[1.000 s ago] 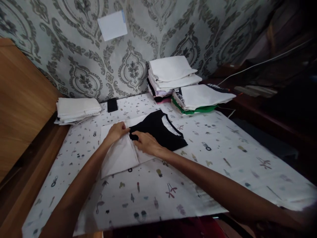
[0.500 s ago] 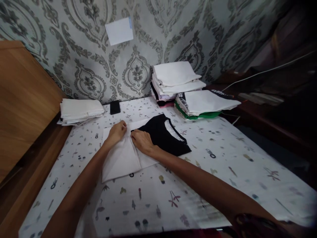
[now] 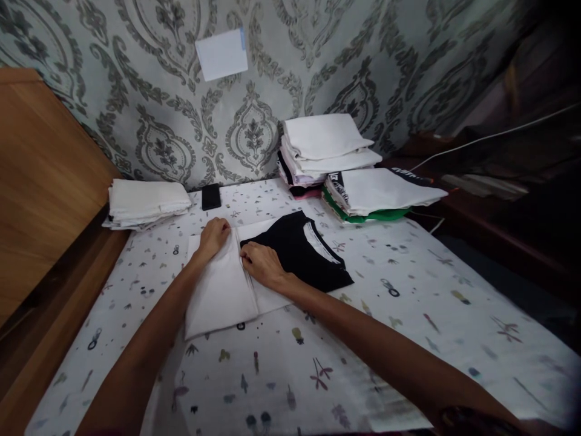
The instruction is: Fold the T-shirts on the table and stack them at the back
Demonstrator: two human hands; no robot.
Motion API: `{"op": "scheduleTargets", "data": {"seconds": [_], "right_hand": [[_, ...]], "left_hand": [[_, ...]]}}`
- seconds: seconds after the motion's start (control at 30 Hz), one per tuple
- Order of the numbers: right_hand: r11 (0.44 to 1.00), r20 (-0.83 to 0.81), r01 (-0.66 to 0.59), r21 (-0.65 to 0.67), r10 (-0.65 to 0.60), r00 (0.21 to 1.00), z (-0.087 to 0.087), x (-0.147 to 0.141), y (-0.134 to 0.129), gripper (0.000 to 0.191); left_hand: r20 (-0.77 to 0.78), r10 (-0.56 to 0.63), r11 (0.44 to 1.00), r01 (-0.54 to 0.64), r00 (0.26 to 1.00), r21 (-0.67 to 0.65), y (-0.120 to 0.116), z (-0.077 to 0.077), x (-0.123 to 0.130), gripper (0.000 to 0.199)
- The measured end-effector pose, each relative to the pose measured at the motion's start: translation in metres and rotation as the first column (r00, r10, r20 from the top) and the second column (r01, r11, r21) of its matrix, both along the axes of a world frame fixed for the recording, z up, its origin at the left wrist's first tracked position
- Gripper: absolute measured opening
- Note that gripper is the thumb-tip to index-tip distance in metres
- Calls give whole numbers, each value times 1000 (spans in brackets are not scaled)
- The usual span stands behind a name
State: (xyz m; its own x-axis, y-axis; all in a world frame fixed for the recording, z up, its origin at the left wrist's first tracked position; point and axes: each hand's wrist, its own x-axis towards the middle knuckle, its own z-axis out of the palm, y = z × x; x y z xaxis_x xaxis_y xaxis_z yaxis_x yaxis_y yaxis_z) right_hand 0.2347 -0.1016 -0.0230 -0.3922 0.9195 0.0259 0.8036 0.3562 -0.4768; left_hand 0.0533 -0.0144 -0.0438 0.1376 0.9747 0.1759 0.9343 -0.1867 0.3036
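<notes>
A black-and-white T-shirt [image 3: 218, 297] lies partly folded on the patterned sheet. Its black shoulder part and neckline point to the right, and its white lower part is doubled over on the left. My left hand [image 3: 214, 237], fingers curled together, is at the far edge of the white flap; the fingertips are partly hidden. My right hand [image 3: 264, 264] is closed at the flap's folded edge, where white meets black, with its knuckles over the cloth.
White folded clothes [image 3: 149, 197] sit at the back left, beside a black phone [image 3: 211, 197]. Two more stacks stand at the back right: a taller one [image 3: 327, 136] and one with green cloth [image 3: 385, 191]. A wooden panel [image 3: 49, 175] borders the left; a patterned curtain [image 3: 254, 133] hangs behind.
My left hand has shifted slightly left, off the flap's folded edge. My right hand stays at that edge, and the white flap looks smoother. The view has shifted a little.
</notes>
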Motion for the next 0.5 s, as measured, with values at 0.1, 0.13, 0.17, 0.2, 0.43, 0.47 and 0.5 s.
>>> {"op": "scheduleTargets", "data": {"seconds": [0.1, 0.13, 0.17, 0.2, 0.43, 0.47, 0.5], "right_hand": [[1000, -53, 9, -8, -10, 999, -4, 2, 2, 21], [1000, -71, 13, -13, -14, 997, -5, 2, 2, 20], [1000, -89, 15, -17, -17, 996, -7, 3, 3, 19], [1000, -107, 18, -19, -20, 994, -8, 3, 3, 18], [1000, -155, 28, 4, -27, 988, -16, 1, 6, 14], [1000, -155, 26, 1, -25, 988, -16, 1, 6, 13], [1000, -157, 22, -7, -22, 987, -15, 1, 6, 13]], "left_hand": [[-14, 11, 999, -10, 1000, 40, -8, 4, 2, 14], [-24, 5, 998, -3, 1000, 61, -13, 6, 3, 16], [-38, -10, 997, 13, 999, 79, -18, 7, 4, 18], [-54, -36, 995, 41, 998, 90, -23, 7, 4, 20], [-23, -251, 961, 252, 968, 115, -44, -15, 6, 31], [-9, -256, 959, 255, 967, 124, -43, -18, 5, 32], [8, -257, 958, 254, 966, 129, -42, -20, 5, 33]]}}
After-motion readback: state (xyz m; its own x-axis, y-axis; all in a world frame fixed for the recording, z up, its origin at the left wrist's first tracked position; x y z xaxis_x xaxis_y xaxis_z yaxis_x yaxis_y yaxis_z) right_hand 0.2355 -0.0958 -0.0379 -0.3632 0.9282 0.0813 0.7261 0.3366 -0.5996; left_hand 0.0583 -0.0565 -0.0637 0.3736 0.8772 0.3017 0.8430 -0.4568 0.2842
